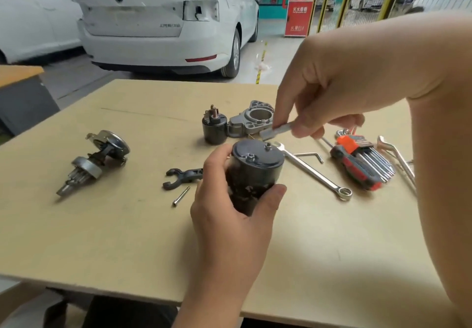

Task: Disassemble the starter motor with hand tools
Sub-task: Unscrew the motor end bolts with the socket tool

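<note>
Both hands are at work over the bench. Nearest, the left hand wraps fingers and thumb round the dark motor housing and holds it tilted above the table, end cap up, with two small nuts showing on that cap. Above and behind it, the right hand pinches a flat grey tool, seemingly a small wrench or socket piece, between thumb and fingertips; its tip hangs just beyond the cap, not yet on a fastener.

To do this step well, I judge the housing should be steadied firmly, perhaps braced on the table, and the tool seated squarely on a nut before turning, so it cannot slip and round the corners.

Beside the housing lie a loose bolt and a black shift fork; to the right, a combination spanner and a hex-key set. Left sits the armature with its drive gear. Farther back stand the solenoid and aluminium nose housing.
</note>
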The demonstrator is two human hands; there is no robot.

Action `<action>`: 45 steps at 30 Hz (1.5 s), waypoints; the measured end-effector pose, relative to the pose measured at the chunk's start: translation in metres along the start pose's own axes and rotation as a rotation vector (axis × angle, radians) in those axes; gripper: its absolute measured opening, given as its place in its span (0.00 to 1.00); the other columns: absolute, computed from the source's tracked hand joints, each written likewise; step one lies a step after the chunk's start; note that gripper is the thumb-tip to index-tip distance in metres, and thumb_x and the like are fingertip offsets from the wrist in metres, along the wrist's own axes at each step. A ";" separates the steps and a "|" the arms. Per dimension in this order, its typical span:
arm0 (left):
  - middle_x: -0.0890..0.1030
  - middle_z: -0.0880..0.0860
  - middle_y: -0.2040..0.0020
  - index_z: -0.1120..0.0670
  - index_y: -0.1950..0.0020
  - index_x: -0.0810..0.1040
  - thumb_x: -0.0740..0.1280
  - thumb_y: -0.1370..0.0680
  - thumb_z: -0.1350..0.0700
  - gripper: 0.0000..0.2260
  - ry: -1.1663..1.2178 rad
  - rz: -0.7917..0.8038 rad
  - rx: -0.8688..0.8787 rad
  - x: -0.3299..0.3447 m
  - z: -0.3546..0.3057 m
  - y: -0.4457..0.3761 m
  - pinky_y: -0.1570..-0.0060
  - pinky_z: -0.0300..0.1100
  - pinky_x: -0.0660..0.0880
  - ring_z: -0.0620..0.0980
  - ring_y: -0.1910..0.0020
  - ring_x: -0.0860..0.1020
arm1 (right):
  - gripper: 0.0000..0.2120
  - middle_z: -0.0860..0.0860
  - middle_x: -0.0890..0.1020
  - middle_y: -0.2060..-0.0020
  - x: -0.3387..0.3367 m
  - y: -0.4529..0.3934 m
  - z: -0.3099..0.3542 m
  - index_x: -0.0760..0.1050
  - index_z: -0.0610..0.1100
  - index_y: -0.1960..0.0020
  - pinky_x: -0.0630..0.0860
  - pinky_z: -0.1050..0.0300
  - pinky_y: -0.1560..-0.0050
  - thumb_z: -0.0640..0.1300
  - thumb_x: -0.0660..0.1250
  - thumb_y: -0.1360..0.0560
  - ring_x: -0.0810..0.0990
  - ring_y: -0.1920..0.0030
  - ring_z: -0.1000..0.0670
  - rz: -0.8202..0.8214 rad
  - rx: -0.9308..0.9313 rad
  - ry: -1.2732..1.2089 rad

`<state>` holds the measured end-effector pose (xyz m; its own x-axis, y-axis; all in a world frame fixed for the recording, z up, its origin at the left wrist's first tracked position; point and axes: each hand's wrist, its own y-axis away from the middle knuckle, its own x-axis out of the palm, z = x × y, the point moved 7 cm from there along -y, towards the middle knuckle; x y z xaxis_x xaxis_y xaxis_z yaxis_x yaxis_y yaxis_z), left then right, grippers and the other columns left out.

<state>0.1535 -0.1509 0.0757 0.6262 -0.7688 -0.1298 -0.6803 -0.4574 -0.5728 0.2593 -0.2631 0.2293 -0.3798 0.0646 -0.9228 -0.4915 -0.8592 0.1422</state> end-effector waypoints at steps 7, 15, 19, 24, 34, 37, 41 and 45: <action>0.83 0.40 0.42 0.41 0.30 0.72 0.81 0.33 0.48 0.34 0.018 -0.011 0.006 0.000 -0.002 0.000 0.49 0.32 0.78 0.45 0.44 0.83 | 0.06 0.64 0.82 0.71 -0.003 0.004 0.027 0.85 0.61 0.59 0.71 0.72 0.71 0.57 0.74 0.35 0.79 0.72 0.62 -0.143 -0.089 0.161; 0.80 0.34 0.45 0.35 0.32 0.71 0.80 0.35 0.44 0.34 -0.012 -0.029 -0.011 -0.002 0.000 0.001 0.53 0.21 0.71 0.38 0.47 0.81 | 0.06 0.46 0.85 0.63 -0.012 -0.005 0.036 0.82 0.46 0.48 0.80 0.52 0.67 0.39 0.74 0.25 0.83 0.67 0.45 -0.465 -0.116 -0.214; 0.81 0.33 0.48 0.35 0.34 0.71 0.80 0.37 0.42 0.34 -0.032 -0.040 -0.024 -0.002 0.000 0.000 0.56 0.23 0.72 0.36 0.50 0.81 | 0.13 0.43 0.79 0.69 0.008 -0.022 0.043 0.76 0.39 0.54 0.80 0.45 0.66 0.43 0.60 0.15 0.77 0.70 0.41 -0.628 -0.069 -0.725; 0.83 0.39 0.44 0.39 0.33 0.73 0.79 0.36 0.41 0.33 -0.018 -0.037 -0.060 -0.003 0.002 0.001 0.49 0.44 0.81 0.45 0.48 0.83 | 0.21 0.52 0.62 0.74 0.026 -0.026 0.040 0.63 0.49 0.66 0.58 0.59 0.72 0.54 0.60 0.16 0.56 0.75 0.51 -0.767 -0.007 -1.334; 0.82 0.46 0.38 0.44 0.27 0.74 0.82 0.33 0.45 0.37 0.058 -0.072 -0.076 -0.012 0.005 0.001 0.47 0.48 0.82 0.49 0.40 0.82 | 0.24 0.54 0.55 0.74 0.038 -0.042 0.039 0.55 0.50 0.63 0.53 0.66 0.73 0.64 0.55 0.17 0.51 0.78 0.53 -0.719 -0.111 -1.552; 0.81 0.46 0.40 0.46 0.25 0.74 0.84 0.33 0.47 0.39 0.014 -0.038 -0.039 -0.007 0.002 0.001 0.46 0.37 0.80 0.47 0.43 0.81 | 0.24 0.54 0.53 0.75 0.032 -0.046 0.043 0.52 0.49 0.62 0.54 0.67 0.72 0.65 0.51 0.17 0.50 0.78 0.55 -0.500 -0.199 -1.485; 0.83 0.45 0.42 0.46 0.25 0.75 0.82 0.35 0.45 0.39 0.028 -0.042 -0.059 -0.005 0.002 -0.001 0.45 0.37 0.79 0.45 0.44 0.81 | 0.25 0.53 0.52 0.74 0.035 -0.046 0.051 0.56 0.47 0.65 0.49 0.66 0.71 0.63 0.45 0.17 0.48 0.75 0.56 -0.218 -0.410 -1.615; 0.85 0.44 0.44 0.41 0.28 0.76 0.82 0.35 0.45 0.36 0.078 -0.021 -0.112 -0.007 0.009 -0.004 0.45 0.49 0.82 0.46 0.43 0.82 | 0.24 0.51 0.55 0.74 0.053 -0.055 0.054 0.62 0.44 0.57 0.44 0.61 0.71 0.61 0.43 0.17 0.48 0.75 0.54 -0.111 -0.489 -1.659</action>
<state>0.1553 -0.1397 0.0719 0.6127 -0.7886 -0.0531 -0.7082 -0.5179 -0.4798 0.2244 -0.1851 0.1918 -0.8536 0.2704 0.4453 -0.4247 -0.8562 -0.2942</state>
